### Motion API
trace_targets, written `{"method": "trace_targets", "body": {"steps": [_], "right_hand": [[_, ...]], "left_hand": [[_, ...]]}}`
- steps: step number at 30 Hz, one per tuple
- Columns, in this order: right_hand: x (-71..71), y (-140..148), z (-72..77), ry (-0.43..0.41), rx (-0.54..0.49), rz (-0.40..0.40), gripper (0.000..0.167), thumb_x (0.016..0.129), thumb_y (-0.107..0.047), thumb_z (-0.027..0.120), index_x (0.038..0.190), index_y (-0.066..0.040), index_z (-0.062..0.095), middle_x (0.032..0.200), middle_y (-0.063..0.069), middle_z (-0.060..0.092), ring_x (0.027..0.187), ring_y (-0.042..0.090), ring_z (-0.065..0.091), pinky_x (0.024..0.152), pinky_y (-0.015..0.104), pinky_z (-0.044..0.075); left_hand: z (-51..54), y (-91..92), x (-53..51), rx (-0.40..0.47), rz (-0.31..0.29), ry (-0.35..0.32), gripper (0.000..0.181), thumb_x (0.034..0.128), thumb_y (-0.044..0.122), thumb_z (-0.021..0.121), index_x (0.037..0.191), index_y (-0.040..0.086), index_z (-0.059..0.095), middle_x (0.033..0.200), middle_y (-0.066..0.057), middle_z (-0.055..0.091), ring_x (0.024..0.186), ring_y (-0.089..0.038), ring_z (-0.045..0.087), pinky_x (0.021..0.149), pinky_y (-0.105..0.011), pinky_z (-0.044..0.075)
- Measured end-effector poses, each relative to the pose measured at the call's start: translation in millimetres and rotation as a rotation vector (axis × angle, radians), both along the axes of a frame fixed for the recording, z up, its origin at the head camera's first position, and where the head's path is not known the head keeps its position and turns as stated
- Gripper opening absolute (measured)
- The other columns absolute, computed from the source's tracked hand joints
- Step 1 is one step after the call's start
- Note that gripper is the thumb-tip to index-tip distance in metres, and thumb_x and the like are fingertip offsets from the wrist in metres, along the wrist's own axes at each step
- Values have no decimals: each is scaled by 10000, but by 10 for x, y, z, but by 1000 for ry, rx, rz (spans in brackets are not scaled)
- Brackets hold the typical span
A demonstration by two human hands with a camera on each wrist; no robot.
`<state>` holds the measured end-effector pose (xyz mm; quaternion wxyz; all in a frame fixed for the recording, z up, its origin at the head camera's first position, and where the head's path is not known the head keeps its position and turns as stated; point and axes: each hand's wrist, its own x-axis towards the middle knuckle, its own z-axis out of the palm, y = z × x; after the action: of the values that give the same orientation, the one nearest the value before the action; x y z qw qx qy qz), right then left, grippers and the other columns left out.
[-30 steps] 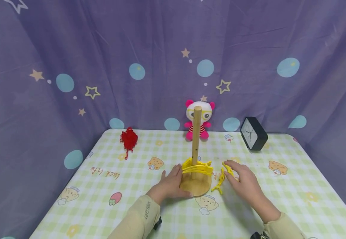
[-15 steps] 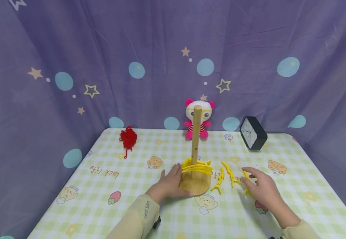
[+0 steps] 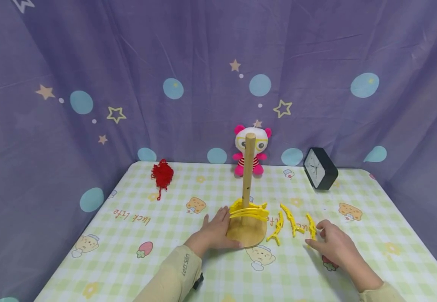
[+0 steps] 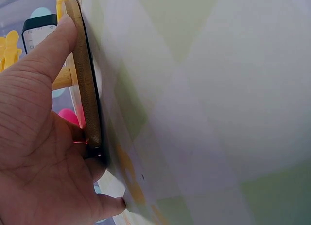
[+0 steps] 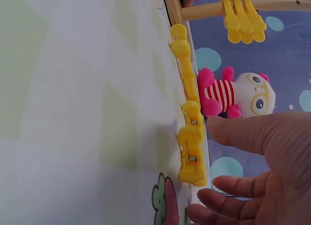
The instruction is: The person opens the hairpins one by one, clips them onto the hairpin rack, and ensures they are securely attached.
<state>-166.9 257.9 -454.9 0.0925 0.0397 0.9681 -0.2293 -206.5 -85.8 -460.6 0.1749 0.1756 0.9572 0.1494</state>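
Observation:
My left hand grips the round base of a wooden stand, thumb at its front edge and fingers round the left side. Several yellow plastic clips hang around the stand's post, low above the base. To the right, three more lie on the cloth: a left clip, a middle clip and a right clip. Beside the right one is my right hand, thumb and fingers apart; touching cannot be told. The right wrist view shows springs in the lying yellow clips and nothing held.
A panda plush sits behind the stand. At the back right stands a black alarm clock, and at the back left lies red yarn. A checked cloth covers the table, and a purple curtain hangs behind.
My right hand has moved right from the middle clip to the right clip, then drawn slightly back from it, so more of that clip shows. The left hand and stand stay put.

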Motion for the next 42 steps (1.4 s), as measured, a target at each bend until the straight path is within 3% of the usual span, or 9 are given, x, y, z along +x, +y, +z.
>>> {"method": "trace_targets", "body": {"steps": [9, 19, 27, 36, 42], "right_hand": [[-14, 34, -81, -47, 29, 17, 735, 722, -616, 763, 1026, 25, 570, 946, 117, 579, 808, 235, 532, 733, 452, 471], [7, -7, -113, -25, 83, 30, 709, 690, -649, 763, 953, -10, 606, 887, 91, 521, 752, 223, 472, 645, 388, 427], [39, -27, -131, -3, 106, 26, 595, 706, -619, 769, 800, -76, 542, 806, 73, 453, 692, 217, 431, 575, 331, 340], [53, -6, -105, 29, 78, 15, 536, 774, -545, 753, 871, -48, 577, 848, 75, 505, 711, 203, 459, 604, 337, 383], [76, 39, -27, 60, -27, -35, 497, 797, -500, 752, 931, -47, 600, 825, 35, 603, 587, 156, 532, 601, 353, 438]], "left_hand": [[-30, -3, -7, -9, -7, 10, 1152, 762, 684, 677, 1557, 36, 152, 1632, -101, 87, 1494, -237, 65, 1159, -580, 52], [-61, 2, -29, -11, 6, -1, 1174, 750, 694, 679, 1560, 42, 134, 1635, -85, 71, 1496, -225, 47, 1162, -573, 34], [-47, 9, -24, -2, 9, 2, 1169, 749, 687, 686, 1558, 39, 147, 1634, -87, 82, 1495, -227, 54, 1162, -573, 37], [-30, 5, -27, -4, 6, 5, 1163, 751, 687, 683, 1554, 28, 160, 1632, -97, 86, 1495, -233, 55, 1162, -574, 40], [-30, 5, -29, -3, 3, 3, 1162, 751, 691, 681, 1556, 37, 158, 1633, -94, 81, 1495, -232, 50, 1161, -576, 38]]}}
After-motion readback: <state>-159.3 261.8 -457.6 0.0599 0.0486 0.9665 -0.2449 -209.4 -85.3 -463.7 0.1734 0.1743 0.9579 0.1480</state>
